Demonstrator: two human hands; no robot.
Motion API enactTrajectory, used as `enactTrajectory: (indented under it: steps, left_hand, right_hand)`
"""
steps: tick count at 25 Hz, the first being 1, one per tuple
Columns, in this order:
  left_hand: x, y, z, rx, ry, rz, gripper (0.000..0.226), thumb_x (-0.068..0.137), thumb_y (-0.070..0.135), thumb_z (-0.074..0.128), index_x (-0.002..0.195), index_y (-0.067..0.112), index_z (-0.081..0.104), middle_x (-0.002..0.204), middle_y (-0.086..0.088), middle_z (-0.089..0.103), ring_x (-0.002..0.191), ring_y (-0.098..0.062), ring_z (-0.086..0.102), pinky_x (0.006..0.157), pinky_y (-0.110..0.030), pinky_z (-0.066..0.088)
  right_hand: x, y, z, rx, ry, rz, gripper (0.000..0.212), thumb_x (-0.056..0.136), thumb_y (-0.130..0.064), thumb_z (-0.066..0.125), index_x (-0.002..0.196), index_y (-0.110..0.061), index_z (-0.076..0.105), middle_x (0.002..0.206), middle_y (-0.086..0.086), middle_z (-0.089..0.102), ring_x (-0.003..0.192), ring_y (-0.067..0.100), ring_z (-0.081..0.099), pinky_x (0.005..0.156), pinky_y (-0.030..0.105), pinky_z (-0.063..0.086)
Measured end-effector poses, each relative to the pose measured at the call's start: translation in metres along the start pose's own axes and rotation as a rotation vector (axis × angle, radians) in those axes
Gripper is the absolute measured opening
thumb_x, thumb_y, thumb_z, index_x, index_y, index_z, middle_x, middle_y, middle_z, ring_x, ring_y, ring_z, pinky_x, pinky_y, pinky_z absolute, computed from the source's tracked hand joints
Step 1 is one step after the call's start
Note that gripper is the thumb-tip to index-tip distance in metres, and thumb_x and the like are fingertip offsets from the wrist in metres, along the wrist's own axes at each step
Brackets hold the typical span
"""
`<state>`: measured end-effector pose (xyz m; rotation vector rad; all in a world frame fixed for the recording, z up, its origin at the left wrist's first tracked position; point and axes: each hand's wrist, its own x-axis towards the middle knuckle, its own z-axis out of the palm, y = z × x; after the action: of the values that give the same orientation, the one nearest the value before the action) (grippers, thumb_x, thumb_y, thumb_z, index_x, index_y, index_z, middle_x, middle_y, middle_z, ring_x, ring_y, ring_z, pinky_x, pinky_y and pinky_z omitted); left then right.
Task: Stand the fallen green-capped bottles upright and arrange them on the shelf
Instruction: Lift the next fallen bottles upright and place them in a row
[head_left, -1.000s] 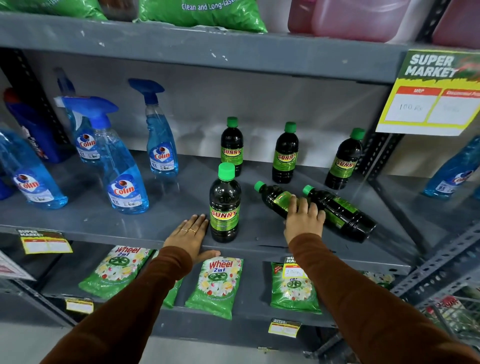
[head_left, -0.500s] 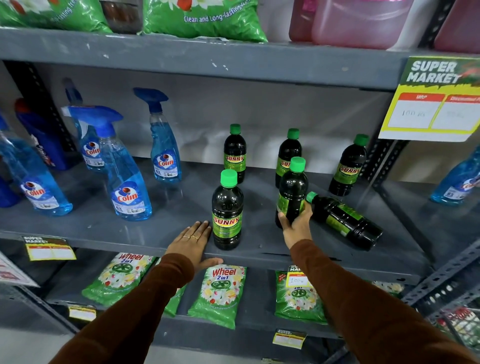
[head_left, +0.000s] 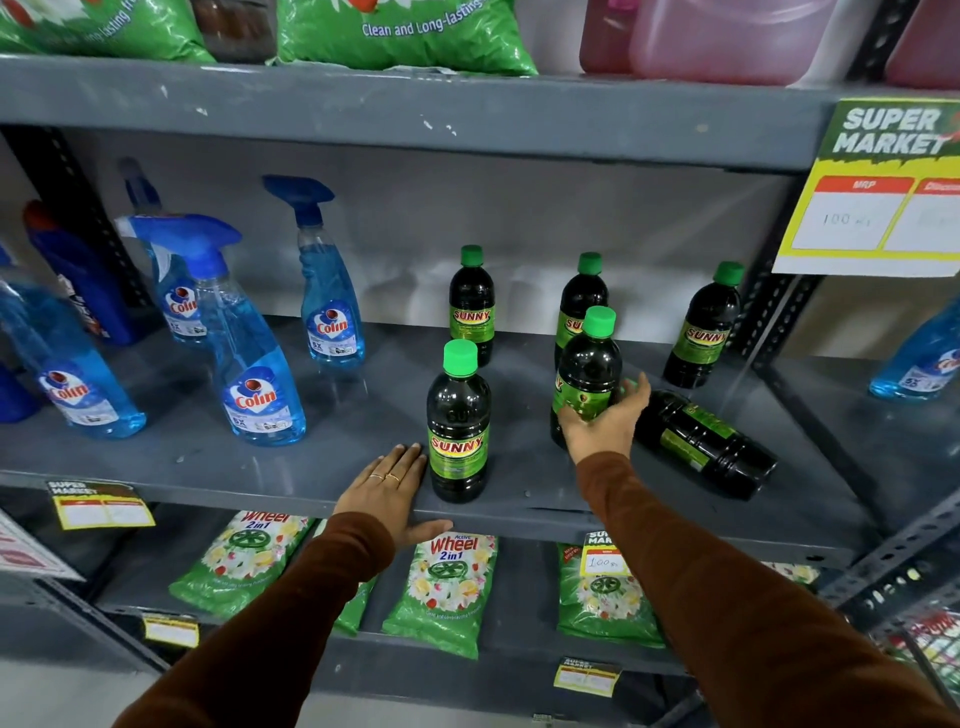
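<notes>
Green-capped and dark, the bottle in hand (head_left: 587, 374) has gone from lying on its side a second ago to standing upright on the grey shelf (head_left: 337, 452) — the right hand (head_left: 602, 426) is wrapped around its lower body, fingers closed on it. That leaves, by my reading, one fallen bottle (head_left: 701, 441) just to the right, lying with its base toward the shelf's front edge. The left hand (head_left: 389, 488) rests flat and open on the shelf lip, touching nothing else, just beside the front bottle (head_left: 458, 421). Three more stand along the back. The held bottle's label faces partly away — it likely wants turning.
</notes>
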<state>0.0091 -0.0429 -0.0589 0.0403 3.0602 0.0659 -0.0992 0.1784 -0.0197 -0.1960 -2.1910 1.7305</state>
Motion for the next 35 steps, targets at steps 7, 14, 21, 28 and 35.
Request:
enactTrajectory:
  steps: [7, 14, 21, 28, 35]
  left_hand:
    - [-0.001, 0.000, 0.001, -0.006, -0.007, 0.001, 0.146, 0.026, 0.090, -0.026, 0.145, 0.010, 0.002, 0.158, -0.007, 0.003, 0.145, -0.020, 0.003, 0.119, -0.033, 0.002]
    - [0.002, 0.000, -0.002, -0.033, -0.049, -0.017, 0.152, 0.019, 0.091, -0.025, 0.145, 0.010, 0.000, 0.158, -0.007, 0.000, 0.145, -0.019, 0.000, 0.118, -0.032, -0.001]
    - [-0.002, 0.005, -0.005, -0.004, -0.076, -0.060, 0.108, 0.070, 0.082, 0.022, 0.145, 0.008, -0.002, 0.157, -0.011, -0.003, 0.145, -0.022, -0.002, 0.119, -0.034, 0.000]
    - [-0.001, 0.007, 0.001, 0.035, -0.084, -0.054, 0.104, 0.074, 0.079, 0.024, 0.145, 0.007, -0.002, 0.157, -0.011, -0.002, 0.145, -0.022, -0.002, 0.119, -0.034, 0.000]
    - [-0.004, 0.008, 0.003, 0.021, -0.035, -0.042, 0.089, 0.085, 0.061, 0.039, 0.145, 0.006, 0.001, 0.157, -0.012, 0.001, 0.145, -0.023, 0.001, 0.119, -0.035, 0.003]
  right_hand:
    - [0.003, 0.002, 0.004, -0.131, 0.089, 0.083, 0.094, 0.051, -0.013, 0.087, 0.125, -0.002, 0.031, 0.121, 0.020, 0.048, 0.112, 0.034, 0.050, 0.099, 0.039, 0.043]
    - [-0.007, 0.010, 0.010, -0.152, 0.033, 0.096, 0.106, 0.048, -0.022, 0.088, 0.132, 0.001, 0.028, 0.126, 0.021, 0.046, 0.120, 0.037, 0.044, 0.106, 0.046, 0.038]
    - [-0.001, 0.001, -0.028, -0.121, -0.259, 0.144, 0.076, 0.056, -0.006, 0.084, 0.122, -0.009, 0.045, 0.112, 0.008, 0.061, 0.103, 0.020, 0.057, 0.092, 0.026, 0.041]
    - [-0.009, 0.013, -0.056, -0.112, -0.448, 0.122, 0.074, 0.051, 0.000, 0.083, 0.116, -0.008, 0.048, 0.115, 0.011, 0.064, 0.103, 0.023, 0.060, 0.100, 0.044, 0.047]
    - [-0.027, 0.028, -0.071, -0.089, -0.486, 0.135, 0.071, 0.033, -0.023, 0.083, 0.095, -0.027, 0.048, 0.101, 0.001, 0.067, 0.099, 0.021, 0.065, 0.095, 0.047, 0.051]
